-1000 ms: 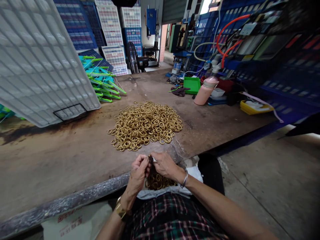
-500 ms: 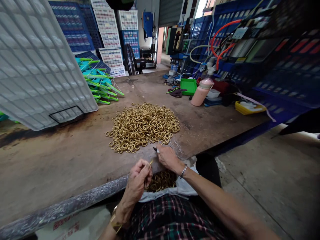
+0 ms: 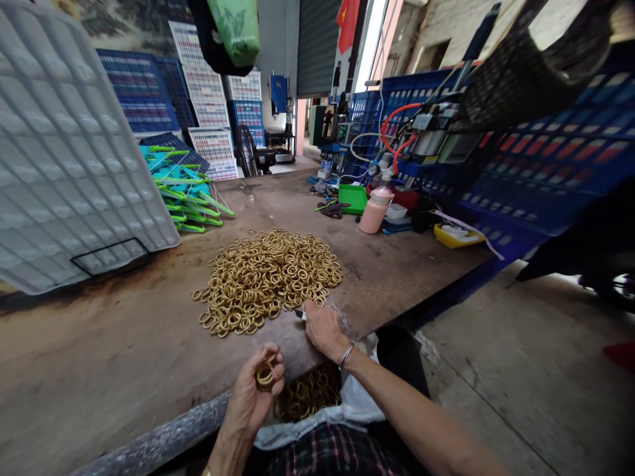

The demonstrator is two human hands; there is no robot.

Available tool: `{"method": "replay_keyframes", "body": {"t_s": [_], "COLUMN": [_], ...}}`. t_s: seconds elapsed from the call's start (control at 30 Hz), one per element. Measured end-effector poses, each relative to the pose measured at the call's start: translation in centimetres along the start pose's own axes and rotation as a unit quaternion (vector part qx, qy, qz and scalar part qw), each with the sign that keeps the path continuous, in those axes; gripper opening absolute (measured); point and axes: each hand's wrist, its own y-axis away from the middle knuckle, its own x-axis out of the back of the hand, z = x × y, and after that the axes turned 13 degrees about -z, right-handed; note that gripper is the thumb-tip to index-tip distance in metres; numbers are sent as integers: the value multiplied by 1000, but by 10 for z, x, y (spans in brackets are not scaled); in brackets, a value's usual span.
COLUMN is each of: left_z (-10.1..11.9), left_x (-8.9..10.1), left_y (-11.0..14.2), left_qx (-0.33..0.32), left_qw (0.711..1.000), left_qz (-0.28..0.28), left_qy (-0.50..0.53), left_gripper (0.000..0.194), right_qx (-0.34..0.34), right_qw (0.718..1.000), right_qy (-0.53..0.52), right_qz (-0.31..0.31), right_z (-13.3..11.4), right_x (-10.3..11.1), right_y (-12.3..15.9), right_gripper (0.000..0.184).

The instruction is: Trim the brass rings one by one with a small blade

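In my left hand (image 3: 251, 393), palm up with curled fingers, lie a few brass-coloured rings (image 3: 264, 375). This hand hangs over the table's front edge. My right hand (image 3: 325, 332) grips a small knife (image 3: 300, 315), whose short dark blade points left and whose light handle is mostly hidden by the fingers. It is close to the near side of a large heap of rings (image 3: 270, 274) on the table. Below the hands, more rings (image 3: 312, 393) lie in a whitish bag (image 3: 354, 400) at my lap.
A grey-white ribbed crate (image 3: 84, 165) stands tilted on the brown table (image 3: 387, 284) at left, beside green and turquoise plastic pieces (image 3: 183, 192). Farther right are a green tray (image 3: 353, 198), a pink bottle (image 3: 376, 213) and a yellow dish (image 3: 457, 236). Blue crates (image 3: 526, 192) line the right side.
My hands were together a second ago and have come apart. The right moved with the knife toward the heap; the left turned palm up, showing rings. The view has tilted up and shifted right.
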Motion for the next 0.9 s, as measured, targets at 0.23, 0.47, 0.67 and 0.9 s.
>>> {"method": "replay_keyframes", "body": {"t_s": [0.23, 0.47, 0.67, 0.9], "left_z": [-1, -2, -5, -9], "left_x": [1, 0, 6, 9], "left_y": [-6, -12, -13, -13], "left_qx": [-26, -78, -72, -80], "left_qw": [998, 970, 954, 930], "left_qz": [34, 66, 75, 78], "left_qy": [-47, -219, -280, -351], "left_gripper": [25, 41, 34, 33], "right_qx": [100, 216, 204, 204], "right_qw": [982, 819, 765, 832], "right_qy": [-159, -513, -577, -498], "right_qz": [12, -139, -204, -133], "right_z": [0, -17, -22, -25], "right_x": [3, 9, 8, 6], "right_y": [8, 25, 31, 26], "right_gripper": [14, 12, 12, 16]}}
